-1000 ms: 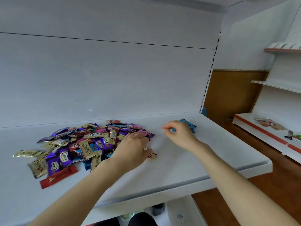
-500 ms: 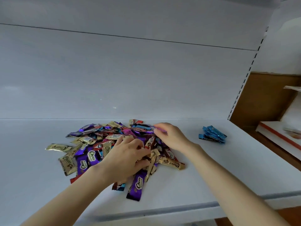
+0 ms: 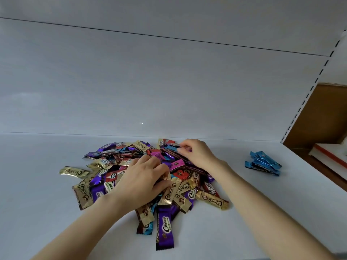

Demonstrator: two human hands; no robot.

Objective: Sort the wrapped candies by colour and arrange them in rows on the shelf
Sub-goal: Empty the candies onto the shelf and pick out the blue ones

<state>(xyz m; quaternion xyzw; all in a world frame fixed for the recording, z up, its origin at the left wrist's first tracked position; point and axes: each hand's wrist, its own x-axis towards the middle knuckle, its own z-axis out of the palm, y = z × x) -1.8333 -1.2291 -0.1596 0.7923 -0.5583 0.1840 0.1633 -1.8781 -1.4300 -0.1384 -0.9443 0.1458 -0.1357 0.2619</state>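
Note:
A loose pile of wrapped candies in gold, purple, red, pink and blue lies in the middle of the white shelf. My left hand rests on the pile's front middle, fingers curled down onto a gold candy. At the pile's back right edge, my right hand pinches a blue candy between thumb and forefinger. A small stack of blue candies sits apart to the right. One purple candy sticks out at the front, and a single gold wrapper lies at the left.
The shelf's white back panel rises just behind the pile. A slotted upright ends the shelf at the right, with a brown wall and a red-edged lower shelf beyond it.
My right hand came back from the blue stack to the pile's back right edge and closed on a blue candy. My left hand has pushed candies forward. The view swung left.

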